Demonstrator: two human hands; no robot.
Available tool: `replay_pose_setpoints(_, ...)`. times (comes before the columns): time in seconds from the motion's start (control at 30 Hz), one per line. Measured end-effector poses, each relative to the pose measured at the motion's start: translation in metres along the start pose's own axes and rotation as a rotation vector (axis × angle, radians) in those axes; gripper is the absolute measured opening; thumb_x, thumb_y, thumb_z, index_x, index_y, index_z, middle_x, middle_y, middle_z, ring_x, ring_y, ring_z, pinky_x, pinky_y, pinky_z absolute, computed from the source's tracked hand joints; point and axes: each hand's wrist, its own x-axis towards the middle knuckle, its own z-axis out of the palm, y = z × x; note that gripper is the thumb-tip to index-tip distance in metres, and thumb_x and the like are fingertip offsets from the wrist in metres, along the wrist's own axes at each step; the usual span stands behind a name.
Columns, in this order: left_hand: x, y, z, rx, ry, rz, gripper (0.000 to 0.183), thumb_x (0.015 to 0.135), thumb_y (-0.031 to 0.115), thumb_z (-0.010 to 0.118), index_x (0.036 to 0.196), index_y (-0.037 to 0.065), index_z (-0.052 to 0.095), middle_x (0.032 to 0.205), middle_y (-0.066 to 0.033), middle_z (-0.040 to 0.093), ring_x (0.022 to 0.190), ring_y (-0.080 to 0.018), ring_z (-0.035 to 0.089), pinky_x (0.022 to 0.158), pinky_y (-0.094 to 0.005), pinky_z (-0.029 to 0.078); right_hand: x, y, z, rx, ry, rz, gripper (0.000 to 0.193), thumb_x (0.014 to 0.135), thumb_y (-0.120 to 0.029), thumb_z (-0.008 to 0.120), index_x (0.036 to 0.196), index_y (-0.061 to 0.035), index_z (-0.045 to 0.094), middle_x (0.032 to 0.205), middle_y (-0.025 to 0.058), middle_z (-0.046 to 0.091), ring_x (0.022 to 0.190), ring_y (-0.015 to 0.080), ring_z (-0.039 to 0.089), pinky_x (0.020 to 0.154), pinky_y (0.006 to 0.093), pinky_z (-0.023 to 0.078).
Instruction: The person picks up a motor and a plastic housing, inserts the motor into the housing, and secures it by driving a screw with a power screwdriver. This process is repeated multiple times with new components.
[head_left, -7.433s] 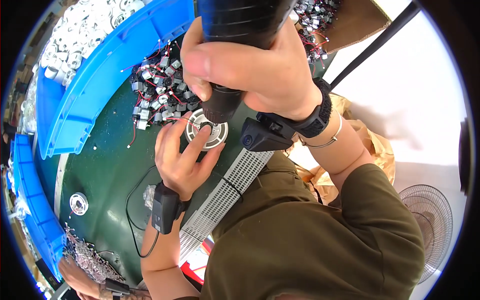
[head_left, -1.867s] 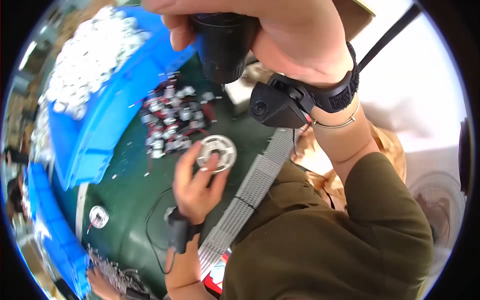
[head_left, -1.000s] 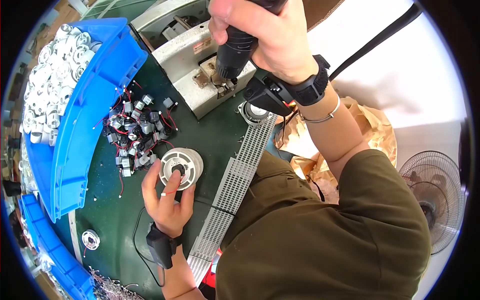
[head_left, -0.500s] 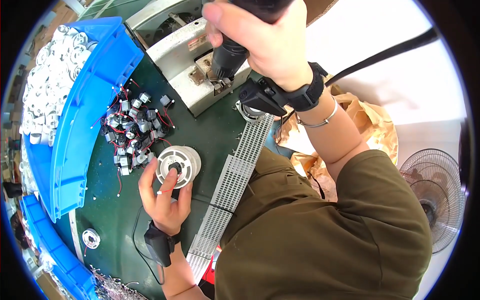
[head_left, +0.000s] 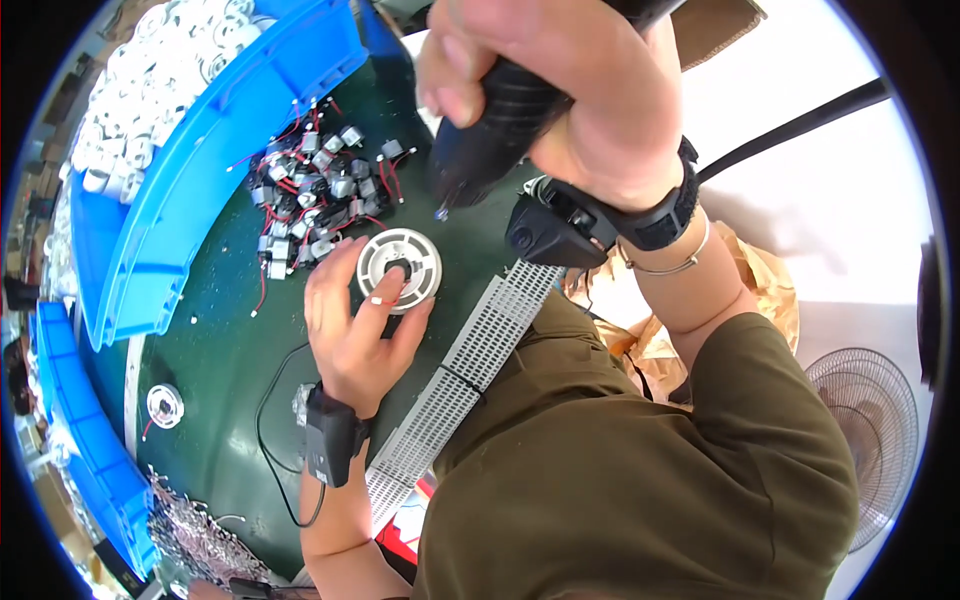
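Note:
My left hand grips a white round slotted plastic housing on the green bench. Its index finger presses on a dark part at the housing's centre, and a small white connector shows beside that finger. In my right hand is a black electric screwdriver, fingers wrapped round its body. The tool slants down to the left, and a small shiny bit or screw shows at its tip, above the bench and apart from the housing. Beyond my left hand lies a pile of small motors with red and black wires.
A blue bin heaped with white plastic parts stands at the left, with another blue bin nearer. A smaller white round part lies on the bench. A perforated metal strip runs along the bench edge. A fan stands at right.
The screwdriver has come away from the metal device at the back, toward the housing. My left hand still grips the housing. The whole view has shifted, and the device is mostly hidden now.

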Motion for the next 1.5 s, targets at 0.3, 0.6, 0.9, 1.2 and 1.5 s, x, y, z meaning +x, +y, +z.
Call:
replay_pose_setpoints(0.3,-0.005,0.001,-0.001,-0.203,-0.031,-0.110,0.038,0.065,0.011,0.076,0.098,0.003,0.060,0.113,-0.0190,0.054,0.103,-0.0336,0.054,0.087,-0.0419,0.042,0.007,0.042,0.009,-0.236,-0.275,-0.333,0.052,0.069,0.009,0.066,0.116,0.0053,0.045,0.071,0.0014,0.060,0.065,0.0063,0.056,0.060,0.0199,0.043)
replay_pose_setpoints(0.6,0.014,-0.005,-0.020,-0.390,0.072,-0.397,0.030,0.066,-0.001,0.074,0.094,0.006,0.067,0.089,-0.0053,0.056,0.081,-0.0164,0.054,0.073,-0.0271,0.044,0.008,0.024,0.031,0.117,-0.181,0.045,0.059,0.070,0.012,0.064,0.123,0.0070,0.037,0.065,0.0017,0.055,0.058,0.0074,0.054,0.054,0.0211,0.042)
replay_pose_setpoints(0.9,0.022,0.005,-0.012,-0.327,0.065,-0.437,0.020,0.066,-0.001,0.075,0.082,0.003,0.063,0.080,-0.0061,0.056,0.071,-0.0185,0.055,0.065,-0.0290,0.044,0.004,0.037,0.024,0.088,-0.121,-0.151,0.038,0.069,0.005,0.068,0.104,0.0030,0.054,0.063,0.0007,0.057,0.053,0.0071,0.053,0.052,0.0198,0.040)
replay_pose_setpoints(1.2,0.029,0.007,-0.015,-0.207,0.038,-0.363,0.021,0.064,-0.001,0.075,0.079,0.003,0.061,0.079,-0.0065,0.056,0.071,-0.0181,0.055,0.064,-0.0280,0.044,0.002,0.038,0.024,0.103,-0.133,-0.172,0.035,0.069,0.005,0.068,0.101,0.0024,0.055,0.063,0.0007,0.057,0.053,0.0071,0.053,0.051,0.0198,0.040)
replay_pose_setpoints(1.5,0.025,0.006,-0.012,-0.264,0.090,-0.381,0.021,0.063,-0.002,0.075,0.077,0.003,0.060,0.077,-0.0058,0.055,0.068,-0.0170,0.053,0.062,-0.0281,0.044,0.001,0.039,0.027,0.123,-0.156,-0.189,0.033,0.069,0.004,0.068,0.099,0.0018,0.056,0.063,0.0007,0.058,0.053,0.0071,0.053,0.051,0.0198,0.040)
